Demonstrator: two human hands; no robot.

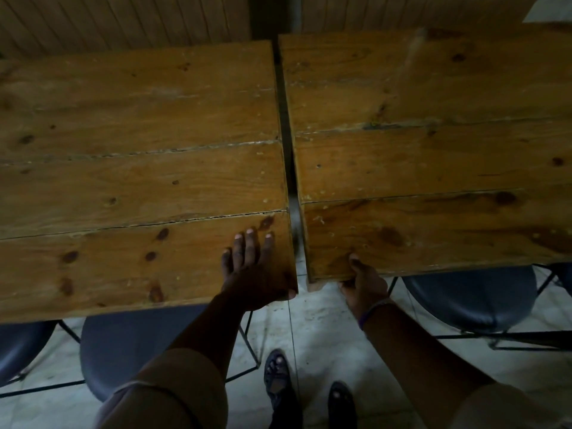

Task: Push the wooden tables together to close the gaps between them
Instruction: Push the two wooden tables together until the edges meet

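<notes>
The left hand [252,270] lies open and flat on the near right corner of the left table [139,181], fingers [249,246] spread toward 12 o'clock and thumb hooked over the corner at 5 o'clock. The right hand [362,284] grips the near edge of the right table [433,156] by its left corner, thumb on top pointing to 11 o'clock, the other fingers curled beneath. Between the two tabletops a narrow dark gap [286,144] runs from 12 to 6 o'clock, the edges close but not touching. Dark padded chairs [470,294] are tucked under both tables at 3 and 8 o'clock, their wire legs on the pale tiled floor [322,323]. Both forearms reach up from 6 o'clock in rolled tan sleeves [173,394]; a band [371,309] circles the right wrist. Sandalled feet [278,376] stand below the gap.
</notes>
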